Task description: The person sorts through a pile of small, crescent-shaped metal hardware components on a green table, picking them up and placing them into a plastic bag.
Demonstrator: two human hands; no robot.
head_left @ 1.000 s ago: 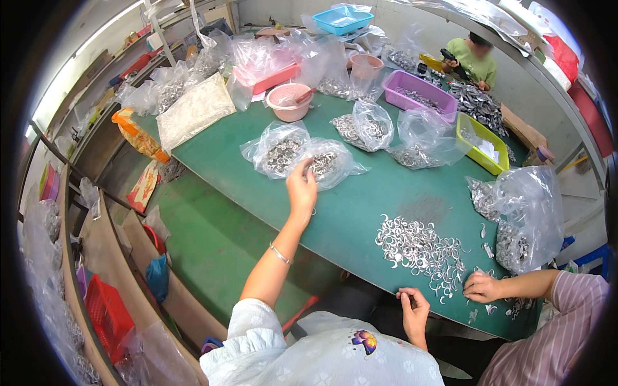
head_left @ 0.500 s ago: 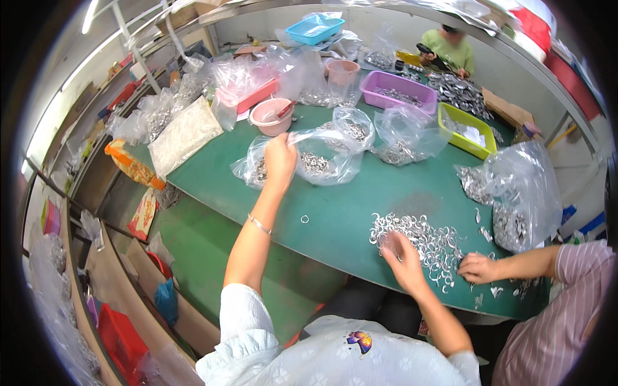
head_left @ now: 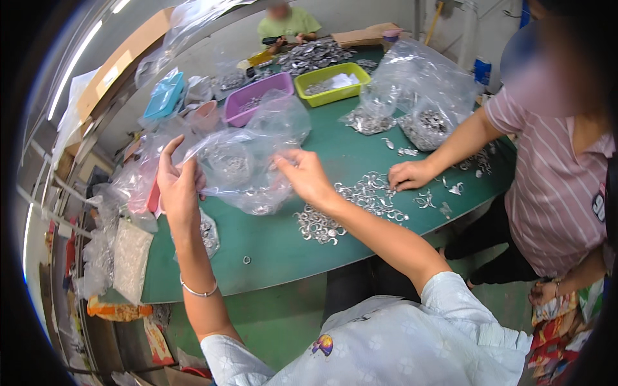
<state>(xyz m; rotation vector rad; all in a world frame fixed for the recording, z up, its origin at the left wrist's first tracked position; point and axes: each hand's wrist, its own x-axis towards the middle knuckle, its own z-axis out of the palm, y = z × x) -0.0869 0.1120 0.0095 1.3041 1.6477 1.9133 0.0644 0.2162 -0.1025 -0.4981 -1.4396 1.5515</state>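
A clear plastic bag (head_left: 241,174) with small silvery metal pieces in it is stretched between my two hands above the green table. My left hand (head_left: 180,186) grips its left side, index finger and thumb raised, the other fingers curled at the plastic. The right side of the bag is pinched by my right hand (head_left: 306,175). Below my right forearm lies a loose heap of crescent-shaped metal pieces (head_left: 318,225). Partly behind my left wrist stands a smaller bag of metal pieces (head_left: 209,235). A single metal ring (head_left: 246,260) rests near the front edge.
A co-worker's hand (head_left: 412,175) touches the heap's right side. Large bags of metal parts (head_left: 428,128) stand beyond it. A purple basin (head_left: 238,116), a yellow-green basin (head_left: 360,77) and a blue basin (head_left: 164,96) are farther back. Another person (head_left: 290,26) sits at the far end.
The view has swung right. My right hand has left the crescent pieces and come to the bag's right side. The bag is now held between both hands.
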